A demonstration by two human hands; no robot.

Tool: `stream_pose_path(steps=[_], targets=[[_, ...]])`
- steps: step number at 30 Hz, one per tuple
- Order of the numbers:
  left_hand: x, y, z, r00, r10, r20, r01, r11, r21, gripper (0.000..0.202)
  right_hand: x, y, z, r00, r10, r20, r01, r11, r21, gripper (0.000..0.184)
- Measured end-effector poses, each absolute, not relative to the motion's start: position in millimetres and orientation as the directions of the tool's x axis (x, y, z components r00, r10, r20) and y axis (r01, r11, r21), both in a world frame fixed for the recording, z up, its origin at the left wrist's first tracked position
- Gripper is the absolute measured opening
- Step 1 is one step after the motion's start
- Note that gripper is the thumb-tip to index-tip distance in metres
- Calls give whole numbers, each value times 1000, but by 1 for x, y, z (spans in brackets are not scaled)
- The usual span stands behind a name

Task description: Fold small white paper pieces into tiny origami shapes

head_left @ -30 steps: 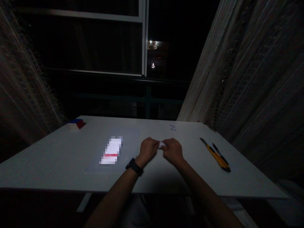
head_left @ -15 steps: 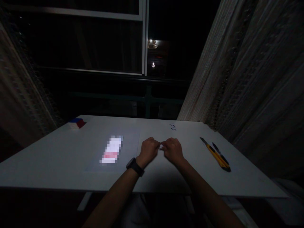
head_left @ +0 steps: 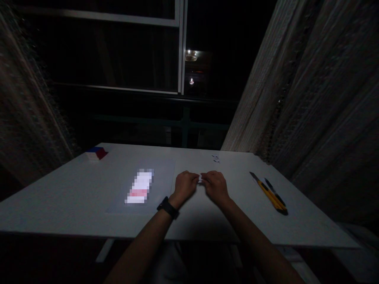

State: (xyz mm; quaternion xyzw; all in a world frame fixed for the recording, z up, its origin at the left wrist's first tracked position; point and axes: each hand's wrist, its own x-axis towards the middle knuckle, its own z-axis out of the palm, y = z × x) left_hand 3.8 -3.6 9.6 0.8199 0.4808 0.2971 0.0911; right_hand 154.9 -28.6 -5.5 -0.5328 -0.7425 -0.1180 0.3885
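My left hand (head_left: 186, 185), with a dark watch (head_left: 168, 207) on its wrist, and my right hand (head_left: 216, 186) meet over the middle of the white table (head_left: 195, 221). Between their pinched fingertips is a small white piece (head_left: 200, 178), which looks like paper; both hands grip it, one from each side. Its shape is mostly hidden by the fingers. Beyond the right hand, a few small dark marks or bits (head_left: 216, 159) show on the tabletop; I cannot make out what they are.
To the left, a lit phone screen (head_left: 140, 187), blurred out, rests on a pale sheet (head_left: 118, 205). A red, blue and white cube (head_left: 96, 153) sits at the far left corner. At right lie a yellow utility knife (head_left: 271, 196) and a dark pen (head_left: 274, 189). Curtains (head_left: 266, 79) hang behind.
The fingertips have shifted slightly on the white piece, and a bit more of it shows between them. Otherwise both hands stay in nearly the same place.
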Motion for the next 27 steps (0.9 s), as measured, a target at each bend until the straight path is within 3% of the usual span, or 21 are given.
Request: stream_pose_path(steps=[27], targets=[[-2, -7, 5, 397, 783, 480, 729, -586, 354, 25, 153, -26, -10, -150, 582, 799, 823, 522, -225, 19]])
